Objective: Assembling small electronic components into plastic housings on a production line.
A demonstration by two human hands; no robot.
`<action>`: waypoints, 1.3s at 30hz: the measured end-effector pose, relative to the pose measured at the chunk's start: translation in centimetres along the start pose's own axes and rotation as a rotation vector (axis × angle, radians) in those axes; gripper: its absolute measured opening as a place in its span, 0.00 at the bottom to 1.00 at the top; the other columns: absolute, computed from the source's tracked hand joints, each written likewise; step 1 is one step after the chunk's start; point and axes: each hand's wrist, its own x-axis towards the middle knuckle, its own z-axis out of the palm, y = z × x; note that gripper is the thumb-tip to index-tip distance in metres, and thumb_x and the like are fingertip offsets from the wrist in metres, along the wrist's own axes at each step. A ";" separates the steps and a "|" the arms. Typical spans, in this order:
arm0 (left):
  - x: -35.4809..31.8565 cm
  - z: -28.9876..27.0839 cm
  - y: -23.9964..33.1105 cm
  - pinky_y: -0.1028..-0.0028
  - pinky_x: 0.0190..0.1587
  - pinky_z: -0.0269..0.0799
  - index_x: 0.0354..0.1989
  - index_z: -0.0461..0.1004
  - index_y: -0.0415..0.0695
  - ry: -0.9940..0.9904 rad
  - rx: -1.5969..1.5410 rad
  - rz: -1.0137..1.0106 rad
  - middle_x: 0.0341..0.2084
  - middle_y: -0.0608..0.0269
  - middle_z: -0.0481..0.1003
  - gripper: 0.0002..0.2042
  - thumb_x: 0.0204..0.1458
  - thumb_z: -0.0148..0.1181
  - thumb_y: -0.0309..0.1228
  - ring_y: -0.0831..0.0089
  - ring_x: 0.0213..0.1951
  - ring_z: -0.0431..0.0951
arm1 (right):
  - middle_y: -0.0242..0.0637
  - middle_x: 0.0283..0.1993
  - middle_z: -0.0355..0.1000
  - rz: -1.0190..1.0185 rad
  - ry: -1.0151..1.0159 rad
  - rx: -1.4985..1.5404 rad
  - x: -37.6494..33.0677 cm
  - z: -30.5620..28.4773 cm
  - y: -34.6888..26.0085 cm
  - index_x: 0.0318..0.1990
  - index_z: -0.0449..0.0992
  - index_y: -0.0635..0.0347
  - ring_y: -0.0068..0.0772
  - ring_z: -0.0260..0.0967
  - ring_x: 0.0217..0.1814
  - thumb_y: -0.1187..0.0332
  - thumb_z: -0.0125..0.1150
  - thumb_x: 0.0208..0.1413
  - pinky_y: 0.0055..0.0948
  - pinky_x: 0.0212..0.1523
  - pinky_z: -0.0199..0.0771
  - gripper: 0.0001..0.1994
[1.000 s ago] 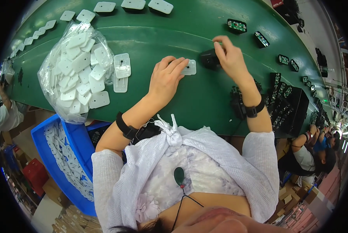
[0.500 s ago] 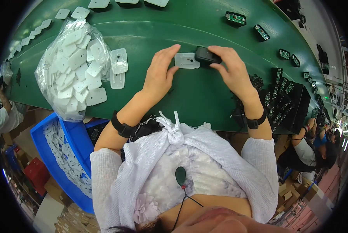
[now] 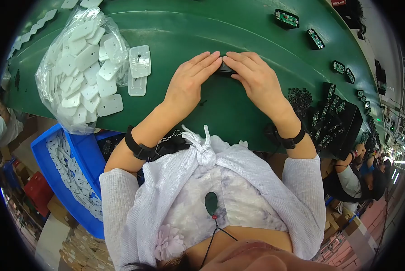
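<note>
Meeting over the black housing [image 3: 226,69], the left hand [image 3: 187,81] and right hand [image 3: 256,79] have closed in, fingers together and arched; whether either pinches it I cannot tell; the housing sits between them over the green counter [image 3: 175,38]; the white plate that lay beside it is now hidden, perhaps underneath; room opens beyond both hands, while bagged white plates [image 3: 87,56] bound the left.

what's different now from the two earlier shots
The right hand has brought the black case leftward to where the white plate lay; that plate no longer shows. The left hand, first on the plate, then off it, has moved in from the left, so both hands meet at the case. The bag of white plates, the two loose plates and the blue bin look unchanged.
</note>
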 end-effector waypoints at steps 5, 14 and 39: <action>0.1 -0.3 0.8 0.65 0.56 0.68 0.56 0.71 0.38 -0.047 0.189 0.071 0.59 0.57 0.70 0.24 0.46 0.55 0.20 0.59 0.57 0.71 | 0.35 0.51 0.73 -0.037 0.063 -0.125 -0.4 0.8 -0.2 0.50 0.75 0.60 0.37 0.71 0.50 0.76 0.62 0.42 0.33 0.46 0.77 0.22; 0.3 -1.0 0.7 0.67 0.54 0.69 0.56 0.71 0.38 -0.123 0.320 0.140 0.58 0.57 0.70 0.23 0.49 0.60 0.25 0.63 0.55 0.73 | 0.33 0.50 0.74 -0.030 0.080 -0.168 -0.5 1.1 -0.5 0.50 0.76 0.58 0.35 0.72 0.49 0.76 0.62 0.44 0.31 0.43 0.78 0.20; 2.1 -0.7 1.3 0.75 0.30 0.72 0.51 0.69 0.36 0.095 -0.425 -0.360 0.32 0.56 0.77 0.14 0.59 0.58 0.27 0.73 0.26 0.76 | 0.41 0.52 0.71 0.140 0.164 0.562 1.2 1.0 -0.4 0.54 0.73 0.60 0.38 0.69 0.53 0.66 0.56 0.62 0.32 0.54 0.68 0.15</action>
